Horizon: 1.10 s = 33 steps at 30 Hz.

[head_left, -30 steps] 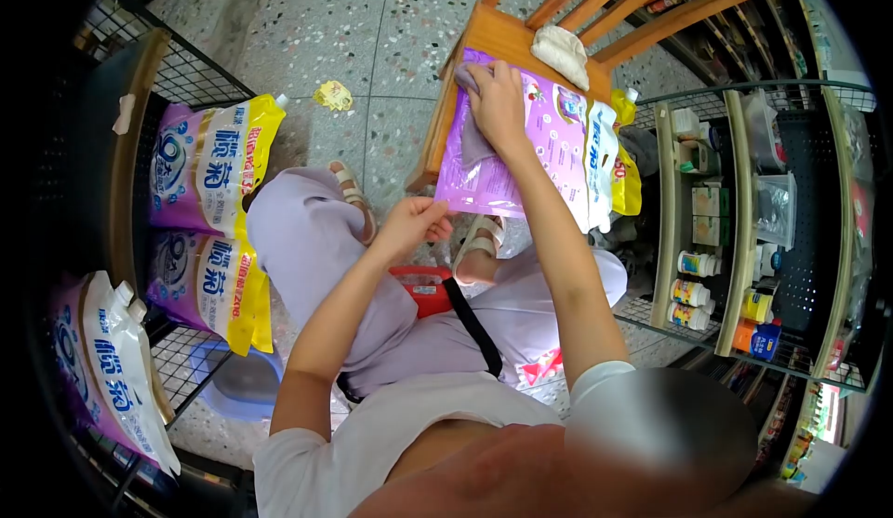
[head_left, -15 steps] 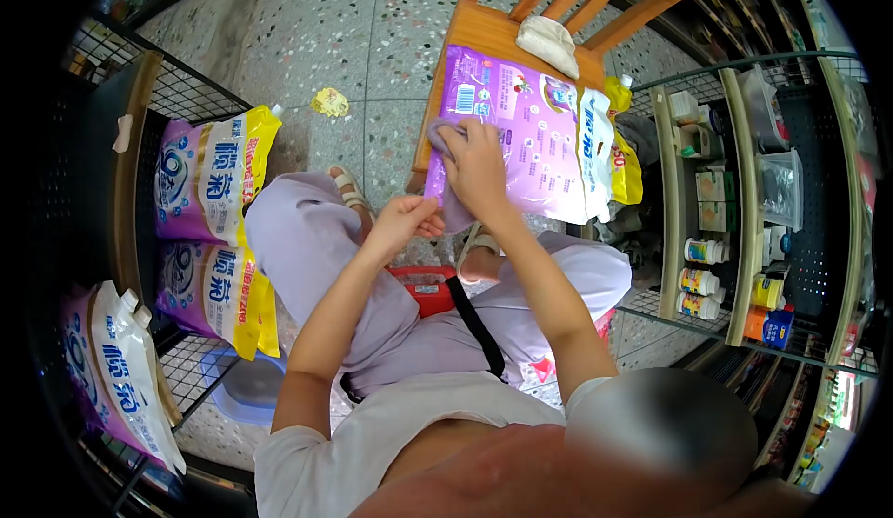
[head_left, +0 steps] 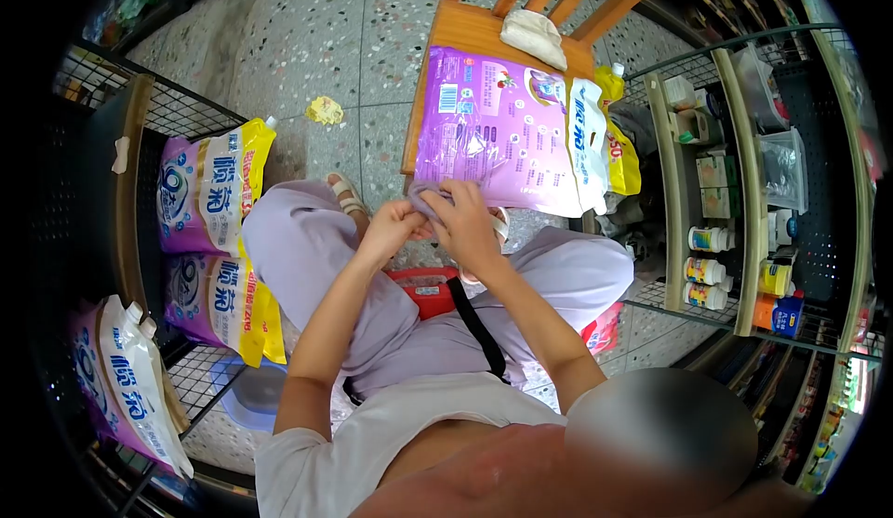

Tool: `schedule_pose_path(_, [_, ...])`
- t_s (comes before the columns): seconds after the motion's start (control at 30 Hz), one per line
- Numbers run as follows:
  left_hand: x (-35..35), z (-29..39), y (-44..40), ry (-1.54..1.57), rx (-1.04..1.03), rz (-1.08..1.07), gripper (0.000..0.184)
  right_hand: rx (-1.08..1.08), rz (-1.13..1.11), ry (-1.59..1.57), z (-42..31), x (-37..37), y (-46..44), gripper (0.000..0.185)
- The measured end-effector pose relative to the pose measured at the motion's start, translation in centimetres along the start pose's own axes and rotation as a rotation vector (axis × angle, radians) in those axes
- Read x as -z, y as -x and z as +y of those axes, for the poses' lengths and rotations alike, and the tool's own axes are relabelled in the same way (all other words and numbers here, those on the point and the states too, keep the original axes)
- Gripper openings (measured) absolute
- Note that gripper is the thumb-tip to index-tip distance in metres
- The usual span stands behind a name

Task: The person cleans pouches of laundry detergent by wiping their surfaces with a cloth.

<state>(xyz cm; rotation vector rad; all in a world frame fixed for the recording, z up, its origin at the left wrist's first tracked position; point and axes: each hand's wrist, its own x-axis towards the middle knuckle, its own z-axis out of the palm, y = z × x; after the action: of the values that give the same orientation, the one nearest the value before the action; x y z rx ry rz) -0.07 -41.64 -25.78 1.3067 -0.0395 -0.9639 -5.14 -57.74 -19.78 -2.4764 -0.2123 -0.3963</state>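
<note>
A greyish-purple cloth (head_left: 425,192) is bunched between my two hands, just off the lower left corner of a purple laundry detergent bag (head_left: 493,137). My right hand (head_left: 463,225) grips the cloth from the right with bent fingers. My left hand (head_left: 393,227) is closed at the cloth's left side, its fingertips partly hidden. The bag lies flat on a wooden chair (head_left: 428,62), printed back upward, its white top end to the right. Beneath that end shows a yellow-topped bag (head_left: 623,160). A folded white cloth (head_left: 534,38) rests behind the bag.
Purple, white and yellow detergent bags (head_left: 223,188) stand on the left rack, with a white-topped bag (head_left: 130,378) nearer me. A blue basin (head_left: 246,395) sits below. The right shelf (head_left: 744,202) holds bottles and boxes. A red object (head_left: 433,297) lies between my legs.
My right hand has drawn the cloth off the bag's surface, down toward my lap. My left hand has shifted slightly left and down, and both hands now meet at the cloth.
</note>
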Motion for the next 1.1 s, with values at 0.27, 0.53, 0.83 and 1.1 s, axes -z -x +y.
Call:
schedule_pose_path(0.27, [-0.3, 0.4, 0.2, -0.002, 0.033, 0.036, 0.019, -0.09, 0.063, 0.05, 2.3, 2.4, 2.4, 0.045])
schedule_pose_path(0.53, [-3.5, -0.3, -1.1, 0.021, 0.097, -0.046, 0.033, -0.168, 0.233, 0.062, 2.8, 5.4, 3.7, 0.04])
schedule_pose_path(0.83, [-4.9, -2.7, -2.8, 0.168, 0.004, 0.05, 0.031, 0.021, 0.21, 0.058, 3.0, 2.2, 0.8, 0.04])
schedule_pose_path(1.1, [-5.9, -1.4, -2.2, 0.091, -0.095, 0.103, 0.032, 0.004, 0.204, 0.156, 4.1, 2.2, -1.4, 0.042])
